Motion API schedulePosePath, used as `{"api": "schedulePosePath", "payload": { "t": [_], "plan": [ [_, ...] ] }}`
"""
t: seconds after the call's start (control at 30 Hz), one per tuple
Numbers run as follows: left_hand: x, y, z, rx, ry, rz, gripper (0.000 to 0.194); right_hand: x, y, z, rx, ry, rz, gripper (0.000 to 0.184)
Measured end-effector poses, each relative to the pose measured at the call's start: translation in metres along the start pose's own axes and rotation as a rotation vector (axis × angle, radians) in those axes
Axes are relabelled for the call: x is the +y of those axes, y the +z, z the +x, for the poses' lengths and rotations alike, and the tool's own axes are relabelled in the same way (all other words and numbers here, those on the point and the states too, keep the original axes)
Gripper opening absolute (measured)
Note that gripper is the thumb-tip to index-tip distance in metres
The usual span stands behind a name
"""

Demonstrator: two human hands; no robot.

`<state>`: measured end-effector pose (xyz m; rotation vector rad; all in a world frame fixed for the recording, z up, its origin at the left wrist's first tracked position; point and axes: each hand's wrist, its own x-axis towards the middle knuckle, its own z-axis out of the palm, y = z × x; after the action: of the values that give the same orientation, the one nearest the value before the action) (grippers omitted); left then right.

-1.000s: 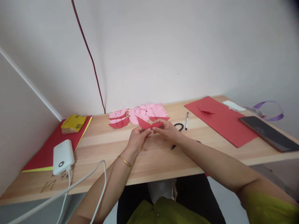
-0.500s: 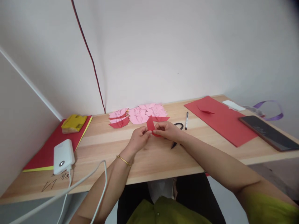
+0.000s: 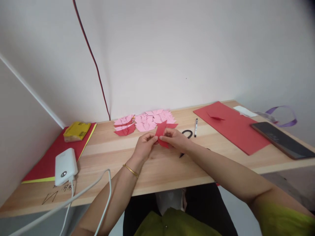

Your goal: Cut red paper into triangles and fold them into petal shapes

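Observation:
A folded piece of red paper [image 3: 161, 130] is held between my two hands above the middle of the table. My left hand [image 3: 145, 143] pinches its left edge between thumb and fingers. On its other side, my right hand [image 3: 173, 137] grips the paper with the thumb on the near face. Just beyond lie several pink paper cut-outs [image 3: 145, 123] and a red paper cut-out [image 3: 125, 130]. Scissors [image 3: 187, 133] with black handles lie partly hidden under my right hand and forearm.
A marker pen [image 3: 196, 127] lies right of the scissors. Farther right are red paper sheets [image 3: 233, 131] and a phone [image 3: 280, 137]. At left, a white power bank [image 3: 66, 165] with a cable and a yellow packet [image 3: 77, 131] rest on red sheets. A wall rises behind the table [image 3: 105, 167].
The red paper has turned and tilted between my fingers, showing a broader face. My right thumb has shifted onto it. The view has moved slightly.

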<state>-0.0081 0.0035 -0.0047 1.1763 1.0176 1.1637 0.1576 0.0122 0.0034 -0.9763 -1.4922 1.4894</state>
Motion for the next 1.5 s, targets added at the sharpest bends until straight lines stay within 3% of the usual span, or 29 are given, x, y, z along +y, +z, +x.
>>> {"api": "schedulePosePath", "payload": {
  "t": [0.13,0.33,0.57,0.77,1.1,1.37,1.5],
  "plan": [
    [0.006,0.001,-0.003,-0.034,0.060,0.212,0.013,-0.003,0.000,0.000,0.005,-0.010,0.005,0.028],
    [0.004,0.006,-0.004,-0.004,-0.040,0.000,0.015,0.001,0.000,0.002,0.015,-0.047,0.048,0.026],
    [0.007,0.005,-0.005,0.032,-0.036,0.032,0.016,0.010,0.003,0.004,0.004,-0.089,0.200,0.032],
    [0.008,0.007,-0.004,0.119,-0.059,-0.059,0.011,0.010,-0.001,0.005,-0.041,-0.157,0.104,0.008],
    [0.006,0.006,-0.002,0.197,-0.095,-0.087,0.013,0.007,-0.010,0.007,-0.143,-0.352,-0.139,0.017],
    [0.004,0.001,-0.003,-0.011,-0.135,-0.152,0.024,0.010,-0.015,0.005,-0.167,-0.318,-0.142,0.013],
    [0.005,0.000,-0.003,-0.020,-0.124,-0.130,0.022,0.005,-0.015,0.003,-0.179,-0.176,-0.076,0.016]
  ]
}}
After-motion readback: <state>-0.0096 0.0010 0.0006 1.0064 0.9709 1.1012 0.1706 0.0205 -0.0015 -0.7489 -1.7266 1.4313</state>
